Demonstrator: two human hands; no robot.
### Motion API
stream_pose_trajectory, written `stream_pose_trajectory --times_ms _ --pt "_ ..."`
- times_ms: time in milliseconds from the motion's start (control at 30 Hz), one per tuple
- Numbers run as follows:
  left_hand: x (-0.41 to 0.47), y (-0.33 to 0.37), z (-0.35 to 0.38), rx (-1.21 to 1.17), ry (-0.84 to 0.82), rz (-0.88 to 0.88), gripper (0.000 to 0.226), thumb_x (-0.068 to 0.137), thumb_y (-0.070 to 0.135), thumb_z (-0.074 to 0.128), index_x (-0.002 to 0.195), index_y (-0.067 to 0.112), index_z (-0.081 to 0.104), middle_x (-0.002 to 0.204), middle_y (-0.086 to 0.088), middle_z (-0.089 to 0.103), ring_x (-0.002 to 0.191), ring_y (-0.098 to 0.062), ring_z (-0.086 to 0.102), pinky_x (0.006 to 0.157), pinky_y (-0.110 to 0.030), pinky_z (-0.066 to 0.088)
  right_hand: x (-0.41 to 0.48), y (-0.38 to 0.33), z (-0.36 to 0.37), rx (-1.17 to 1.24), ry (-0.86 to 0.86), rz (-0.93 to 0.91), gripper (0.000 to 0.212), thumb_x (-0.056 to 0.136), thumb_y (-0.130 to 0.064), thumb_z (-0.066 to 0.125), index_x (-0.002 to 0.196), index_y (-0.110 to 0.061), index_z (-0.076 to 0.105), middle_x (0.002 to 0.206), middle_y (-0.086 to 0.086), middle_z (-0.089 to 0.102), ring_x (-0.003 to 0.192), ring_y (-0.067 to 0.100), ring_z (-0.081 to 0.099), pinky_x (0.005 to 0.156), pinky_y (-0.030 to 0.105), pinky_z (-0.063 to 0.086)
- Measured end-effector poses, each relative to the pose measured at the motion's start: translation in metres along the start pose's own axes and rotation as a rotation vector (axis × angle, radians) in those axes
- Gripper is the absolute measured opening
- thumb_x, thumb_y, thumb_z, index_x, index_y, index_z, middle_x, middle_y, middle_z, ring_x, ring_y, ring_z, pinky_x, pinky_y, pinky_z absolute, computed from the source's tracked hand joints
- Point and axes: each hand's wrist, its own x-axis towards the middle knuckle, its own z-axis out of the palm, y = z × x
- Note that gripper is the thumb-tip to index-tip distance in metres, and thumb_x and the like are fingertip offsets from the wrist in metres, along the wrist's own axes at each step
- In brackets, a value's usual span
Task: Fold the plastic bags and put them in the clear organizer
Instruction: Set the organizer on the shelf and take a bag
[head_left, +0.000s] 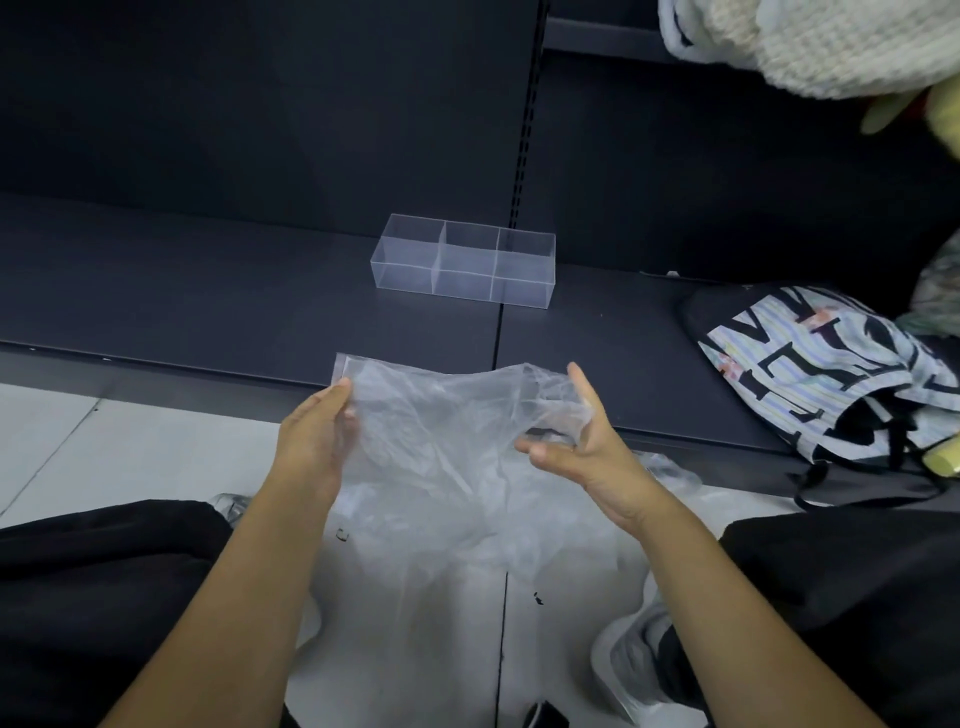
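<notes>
I hold a clear, crumpled plastic bag (447, 431) spread between both hands above the floor, just in front of the dark shelf's edge. My left hand (317, 436) pinches its upper left edge. My right hand (571, 441) holds the bunched right side, thumb and fingers around the film. More clear plastic bags (467, 561) lie on the floor under it. The clear organizer (465, 265), with several compartments that look empty, stands on the dark shelf (208, 301) beyond the bag.
A striped cloth bag with black letters (831, 364) lies on the shelf at the right. A white knitted item (831, 47) hangs at the top right. My dark-clothed legs (104, 597) flank the pale tiled floor, and a shoe (639, 660) shows at the lower right.
</notes>
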Motion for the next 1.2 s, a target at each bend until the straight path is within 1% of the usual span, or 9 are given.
stream_pose_trajectory --times_ms 100,167,267,500,600,667,767,1000,1200 --pt "0.006 0.002 0.001 -0.015 0.015 0.005 0.024 0.086 0.026 0.071 0.103 0.009 0.068 0.103 -0.006 0.066 0.088 -0.017 0.059 0.095 -0.03 0.051 0.013 -0.01 0.003 -0.022 0.191 -0.078 0.055 0.088 -0.018 0.069 0.134 -0.034 0.045 0.121 -0.003 0.065 0.1 0.018 0.069 0.092 0.036 0.054" --pt "0.013 0.005 0.004 -0.009 0.025 0.01 0.025 0.085 0.033 0.072 0.1 0.013 0.069 0.092 0.001 0.067 0.076 -0.012 0.06 0.08 -0.023 0.055 0.021 -0.016 0.002 -0.05 0.361 -0.088 0.017 0.097 -0.018 0.055 0.112 -0.013 0.062 0.101 0.008 0.073 0.086 0.02 0.072 0.084 0.036 0.058" --pt "0.028 0.014 0.01 0.064 0.12 0.009 0.02 0.084 0.041 0.07 0.081 0.022 0.068 0.076 0.008 0.065 0.064 -0.007 0.06 0.059 -0.019 0.051 0.035 -0.02 -0.006 0.007 0.482 -0.031 0.028 0.102 -0.023 0.045 0.09 -0.007 0.064 0.087 0.012 0.074 0.073 0.019 0.072 0.067 0.025 0.059" --pt "0.091 0.021 0.021 0.179 0.158 0.01 0.02 0.091 0.032 0.063 0.09 0.016 0.075 0.057 0.006 0.059 0.052 -0.007 0.053 0.058 -0.021 0.046 0.081 -0.014 -0.054 0.265 0.604 0.118 0.023 0.099 -0.025 0.05 0.086 -0.012 0.064 0.08 0.007 0.071 0.067 0.016 0.066 0.066 0.026 0.055" --pt "0.126 0.011 0.033 0.303 0.1 -0.028 0.029 0.095 0.036 0.056 0.099 0.013 0.072 0.081 0.003 0.069 0.067 -0.008 0.06 0.072 -0.025 0.048 0.11 -0.007 -0.073 0.409 0.674 0.166 0.014 0.093 -0.019 0.059 0.083 -0.012 0.065 0.076 0.006 0.067 0.068 0.016 0.064 0.065 0.027 0.053" --pt "0.14 -0.004 0.047 0.384 -0.096 -0.134 0.047 0.095 0.054 0.045 0.115 0.015 0.063 0.115 0.002 0.064 0.098 -0.015 0.062 0.092 -0.033 0.045 0.131 0.003 -0.078 0.469 0.668 0.202 0.015 0.094 -0.017 0.058 0.081 -0.01 0.063 0.075 0.007 0.065 0.068 0.018 0.063 0.065 0.028 0.053" --pt "0.155 -0.032 0.062 0.401 -0.335 -0.368 0.081 0.083 0.076 0.035 0.136 0.016 0.049 0.131 0.003 0.055 0.125 -0.024 0.051 0.112 -0.047 0.032 0.162 0.021 -0.083 0.542 0.664 0.26 0.019 0.095 -0.016 0.055 0.078 -0.009 0.059 0.076 0.009 0.063 0.068 0.019 0.062 0.063 0.029 0.053" --pt "0.163 -0.06 0.069 0.355 -0.397 -0.39 0.051 0.085 0.044 0.061 0.124 0.012 0.053 0.126 -0.004 0.056 0.109 -0.019 0.059 0.084 -0.031 0.051 0.202 0.053 -0.112 0.659 0.761 0.368 0.022 0.1 -0.022 0.047 0.085 -0.008 0.056 0.087 0.006 0.06 0.077 0.018 0.06 0.062 0.028 0.05" --pt "0.175 -0.051 0.09 0.302 -0.179 -0.305 0.029 0.092 0.019 0.063 0.117 0.005 0.06 0.109 -0.01 0.066 0.088 -0.02 0.066 0.069 -0.027 0.051 0.212 0.049 -0.124 0.498 0.763 0.435 0.017 0.097 -0.02 0.049 0.083 -0.013 0.055 0.081 0.005 0.06 0.065 0.014 0.06 0.049 0.02 0.043"
